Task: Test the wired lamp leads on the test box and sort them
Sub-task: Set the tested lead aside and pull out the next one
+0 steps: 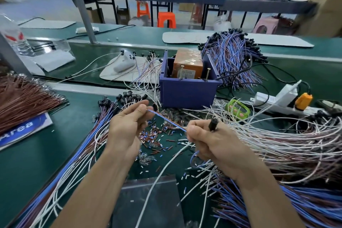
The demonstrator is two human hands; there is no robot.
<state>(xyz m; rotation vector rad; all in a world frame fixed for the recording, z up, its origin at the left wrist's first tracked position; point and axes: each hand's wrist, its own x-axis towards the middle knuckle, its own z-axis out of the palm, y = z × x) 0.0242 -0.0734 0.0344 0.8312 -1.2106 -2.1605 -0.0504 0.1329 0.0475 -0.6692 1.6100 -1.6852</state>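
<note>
test box (187, 68) in bin (187, 94) behind both hands, lead piles left (74, 146) and right (286, 146), power strip (277, 100) right of bin

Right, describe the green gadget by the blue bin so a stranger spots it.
Find the blue bin mid-bench. Just right of its front corner, among white leads, lies the green gadget: the only lime-green thing there, with pink buttons.
</note>
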